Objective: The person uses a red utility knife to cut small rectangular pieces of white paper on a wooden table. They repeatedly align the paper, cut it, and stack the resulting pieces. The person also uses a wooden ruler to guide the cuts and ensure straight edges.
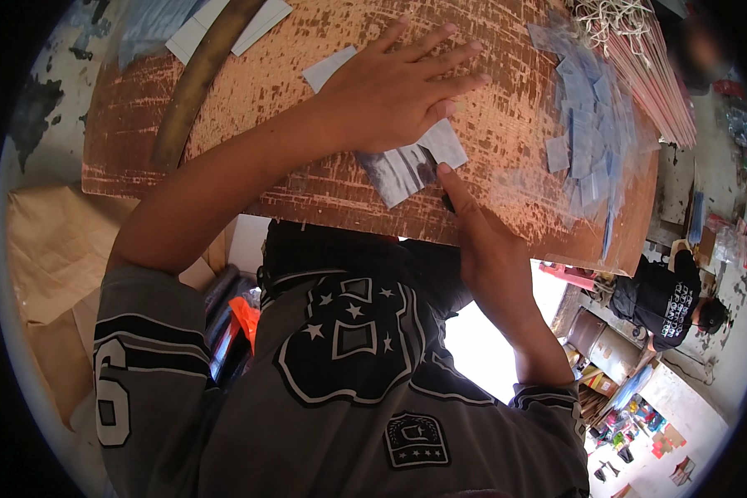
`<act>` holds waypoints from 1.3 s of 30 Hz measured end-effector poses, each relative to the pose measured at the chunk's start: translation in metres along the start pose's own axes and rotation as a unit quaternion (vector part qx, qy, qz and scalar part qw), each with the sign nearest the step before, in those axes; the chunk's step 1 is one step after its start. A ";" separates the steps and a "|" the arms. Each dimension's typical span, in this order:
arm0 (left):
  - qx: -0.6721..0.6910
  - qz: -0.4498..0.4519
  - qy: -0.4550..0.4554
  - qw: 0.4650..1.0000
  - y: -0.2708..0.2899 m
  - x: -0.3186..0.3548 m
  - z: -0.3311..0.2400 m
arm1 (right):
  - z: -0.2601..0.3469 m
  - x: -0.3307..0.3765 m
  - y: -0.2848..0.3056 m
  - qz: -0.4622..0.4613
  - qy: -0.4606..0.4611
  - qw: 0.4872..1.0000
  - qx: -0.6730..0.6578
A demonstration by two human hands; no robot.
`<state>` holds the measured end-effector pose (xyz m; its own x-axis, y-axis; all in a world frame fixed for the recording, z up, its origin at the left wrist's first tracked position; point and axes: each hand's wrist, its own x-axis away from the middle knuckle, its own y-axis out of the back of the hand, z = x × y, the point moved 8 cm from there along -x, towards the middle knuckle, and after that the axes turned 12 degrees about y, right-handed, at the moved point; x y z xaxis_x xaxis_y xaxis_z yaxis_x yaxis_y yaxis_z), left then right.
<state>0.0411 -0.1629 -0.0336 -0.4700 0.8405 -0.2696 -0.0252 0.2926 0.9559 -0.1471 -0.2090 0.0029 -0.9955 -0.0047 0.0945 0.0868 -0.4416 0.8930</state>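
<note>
My left hand [394, 95] lies flat on the worn wooden table [506, 149], fingers spread, over a pale grey slip [330, 68] that pokes out past the wrist. Beside its thumb is another pale slip [446, 144], perhaps the same piece; the hand hides what lies between. A dark grey and black glossy sheet [398, 176] sits partly under these, by the near table edge. My right hand [483, 220] is closed, its index fingertip at the corner where sheet and slip meet. Something small and dark shows beneath its fingers, too hidden to name.
Many small clear bluish plastic pieces [585, 124] lie heaped on the right. Behind them is a bundle of thin pink sticks with pale strings [651, 75]. A curved brown strip [203, 79] crosses white paper at left. Another person [668, 290] is at far right.
</note>
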 end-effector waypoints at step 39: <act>0.023 0.005 0.008 1.000 0.004 -0.002 -0.001 | 0.001 0.033 0.004 0.081 0.008 0.996 0.034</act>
<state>0.0407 -0.1639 -0.0295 -0.4836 0.8363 -0.2584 0.0204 0.3060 0.9518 -0.1800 -0.2100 0.0105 -0.9686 -0.0863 0.2331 0.2484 -0.3729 0.8940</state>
